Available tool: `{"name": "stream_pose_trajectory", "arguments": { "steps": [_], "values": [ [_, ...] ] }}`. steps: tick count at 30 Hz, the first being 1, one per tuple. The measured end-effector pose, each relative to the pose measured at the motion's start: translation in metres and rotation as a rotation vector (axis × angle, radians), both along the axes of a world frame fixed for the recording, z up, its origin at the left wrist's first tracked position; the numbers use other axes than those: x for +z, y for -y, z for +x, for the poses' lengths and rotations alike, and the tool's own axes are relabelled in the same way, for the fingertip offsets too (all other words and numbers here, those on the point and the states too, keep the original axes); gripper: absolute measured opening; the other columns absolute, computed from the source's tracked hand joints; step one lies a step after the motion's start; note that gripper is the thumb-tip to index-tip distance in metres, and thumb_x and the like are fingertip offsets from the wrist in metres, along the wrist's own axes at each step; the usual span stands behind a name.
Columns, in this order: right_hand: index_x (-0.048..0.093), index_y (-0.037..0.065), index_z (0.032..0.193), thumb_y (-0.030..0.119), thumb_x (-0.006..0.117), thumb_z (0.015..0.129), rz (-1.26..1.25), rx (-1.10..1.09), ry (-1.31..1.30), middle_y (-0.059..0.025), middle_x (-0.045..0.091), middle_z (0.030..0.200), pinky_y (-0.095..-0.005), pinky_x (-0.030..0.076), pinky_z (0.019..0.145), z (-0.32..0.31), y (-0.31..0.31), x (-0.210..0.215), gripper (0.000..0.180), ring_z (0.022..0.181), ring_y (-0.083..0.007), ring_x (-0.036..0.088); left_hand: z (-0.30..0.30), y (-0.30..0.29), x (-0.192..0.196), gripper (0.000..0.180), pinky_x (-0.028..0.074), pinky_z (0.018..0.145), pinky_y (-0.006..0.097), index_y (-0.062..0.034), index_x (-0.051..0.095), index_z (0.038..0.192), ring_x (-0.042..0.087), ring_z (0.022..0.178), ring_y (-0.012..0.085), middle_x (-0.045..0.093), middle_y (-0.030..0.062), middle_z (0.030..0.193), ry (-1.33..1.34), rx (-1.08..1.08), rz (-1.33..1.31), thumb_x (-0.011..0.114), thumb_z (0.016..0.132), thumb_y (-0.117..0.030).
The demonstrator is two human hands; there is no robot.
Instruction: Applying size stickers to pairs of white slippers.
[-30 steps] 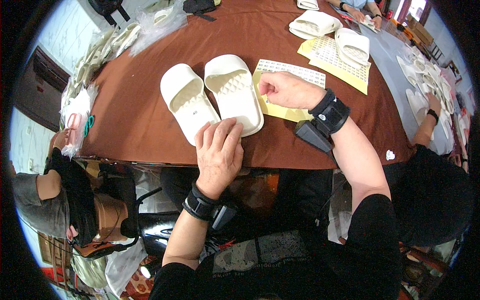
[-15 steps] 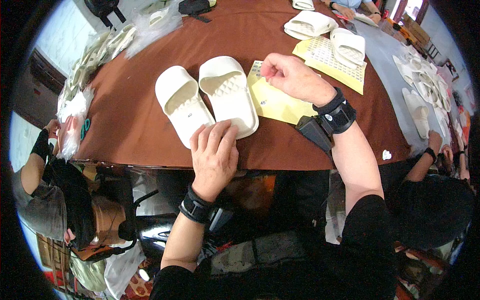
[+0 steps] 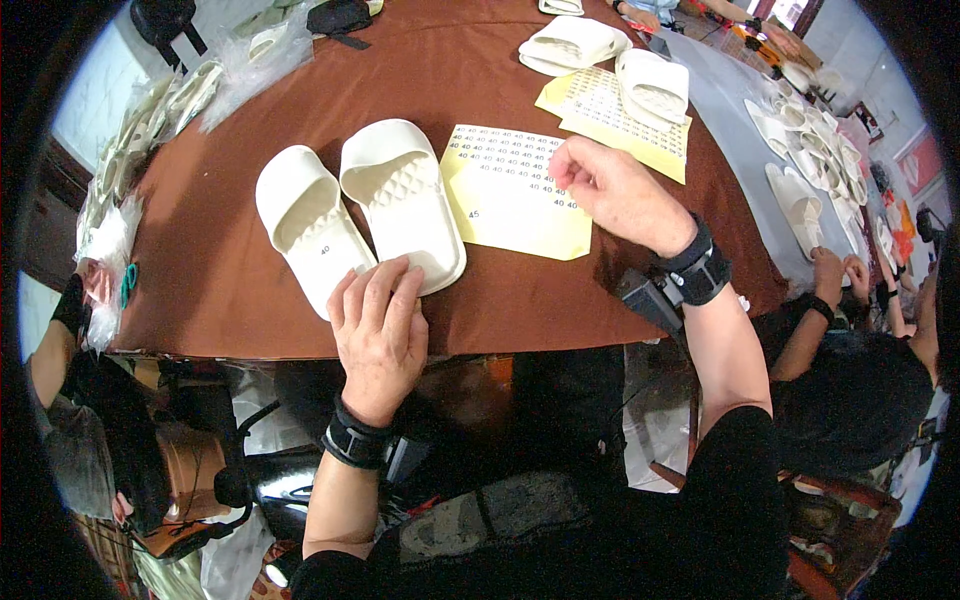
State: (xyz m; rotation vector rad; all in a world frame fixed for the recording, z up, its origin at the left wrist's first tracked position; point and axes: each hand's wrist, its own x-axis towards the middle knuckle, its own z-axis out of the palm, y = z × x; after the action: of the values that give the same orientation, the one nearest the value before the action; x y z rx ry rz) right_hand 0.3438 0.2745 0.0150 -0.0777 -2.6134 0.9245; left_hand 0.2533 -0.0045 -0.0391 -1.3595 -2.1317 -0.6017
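Observation:
A pair of cream-white slippers lies side by side on the brown cloth, toes away from me. The left slipper (image 3: 300, 220) carries a small dark printed mark on its insole; the right slipper (image 3: 405, 200) shows a quilted insole with no mark visible. My left hand (image 3: 380, 325) is open, its outstretched fingertips resting on the heels. A yellow sheet (image 3: 515, 225) with rows of small printed labels lies right of the slippers. Over its right edge is my right hand (image 3: 625, 190), thumb and fingers curled together in a pinch; whatever is between them is too small to see.
Farther back are more slippers (image 3: 652, 85) on other yellow label sheets (image 3: 655, 150). Piles of slippers line the left edge (image 3: 130, 130) and a grey-covered surface (image 3: 740, 110) on the right. A black bag (image 3: 338, 15) lies at the back. Co-workers sit on both sides.
My right hand has moved right across the yellow sheet, uncovering its rows of labels. My left hand stays on the slipper heels. The whole view has shifted, so the table things appear farther left.

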Motion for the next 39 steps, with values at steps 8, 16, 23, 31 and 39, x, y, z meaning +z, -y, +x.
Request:
{"name": "stream_pose_trajectory", "arguments": {
  "steps": [8,16,23,31,39],
  "values": [
    [0.05,0.001,0.092,0.001,0.051,0.078,0.004,-0.008,0.001,-0.0166,0.058,0.082,-0.0395,0.046,0.071,0.006,0.004,-0.017,0.014,0.079,-0.0337,0.058,-0.002,-0.001,-0.002,0.036,0.033,0.1,0.046,-0.0046,0.06,0.106,0.052,0.108,0.0253,0.056,0.0089,0.114,-0.001,-0.001,0.007,0.058,0.07,-0.004],
    [0.05,0.003,0.092,-0.001,0.05,0.075,0.008,-0.032,0.014,-0.0147,0.056,0.085,-0.0384,0.046,0.071,0.004,0.007,-0.017,0.017,0.079,-0.0322,0.056,-0.004,0.001,-0.002,0.035,0.033,0.099,0.046,-0.0046,0.061,0.107,0.053,0.107,0.026,0.057,0.0096,0.115,0.039,-0.001,-0.018,0.056,0.073,-0.007],
    [0.051,0.003,0.093,-0.002,0.051,0.075,-0.083,-0.07,0.057,-0.0126,0.055,0.083,-0.035,0.046,0.07,0.002,0.008,-0.019,0.018,0.077,-0.028,0.055,-0.006,0.0,-0.003,0.032,0.033,0.099,0.045,-0.0055,0.062,0.106,0.053,0.107,0.0258,0.058,0.0096,0.114,0.043,-0.004,-0.029,0.053,0.076,-0.011],
    [0.05,0.003,0.092,-0.003,0.053,0.076,-0.007,-0.037,-0.007,-0.012,0.053,0.081,-0.0378,0.045,0.069,0.0,0.005,-0.023,0.018,0.077,-0.0309,0.055,-0.007,-0.001,-0.003,0.03,0.035,0.098,0.046,-0.0052,0.063,0.107,0.053,0.107,0.0268,0.058,0.0102,0.114,0.04,0.006,-0.056,0.05,0.082,-0.015],
    [0.049,0.003,0.092,-0.004,0.051,0.076,-0.032,-0.043,0.043,-0.0115,0.052,0.08,-0.0383,0.044,0.068,0.0,0.005,-0.022,0.018,0.076,-0.0304,0.054,-0.006,-0.002,-0.002,0.031,0.034,0.099,0.047,-0.0056,0.062,0.109,0.053,0.108,0.0273,0.058,0.0109,0.115,0.053,0.015,-0.092,0.048,0.085,-0.019]
  ]
}}
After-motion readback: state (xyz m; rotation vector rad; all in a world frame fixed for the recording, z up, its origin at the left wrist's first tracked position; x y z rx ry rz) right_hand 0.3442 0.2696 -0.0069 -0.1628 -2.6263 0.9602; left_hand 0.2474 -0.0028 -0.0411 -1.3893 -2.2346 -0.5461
